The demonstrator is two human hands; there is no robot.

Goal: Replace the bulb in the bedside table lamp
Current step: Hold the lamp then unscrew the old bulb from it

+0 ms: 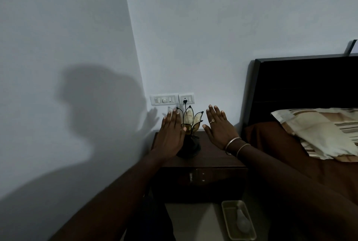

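The left hand [170,134] is covering the left petals and part of the base of the lamp [190,124], and its bulb is not showing. The headboard [302,89] and pillow [319,132] are running off the right edge (the tray [227,221] holds a dim bulb [243,221]).

One lamp [188,124], one bulb [242,219] — one tray [226,221], two switch plates [164,99], one pillow [317,130], two bangles [232,142].

Single head view, angled forward-down, close over bedside table [213,155], facing wall corner.
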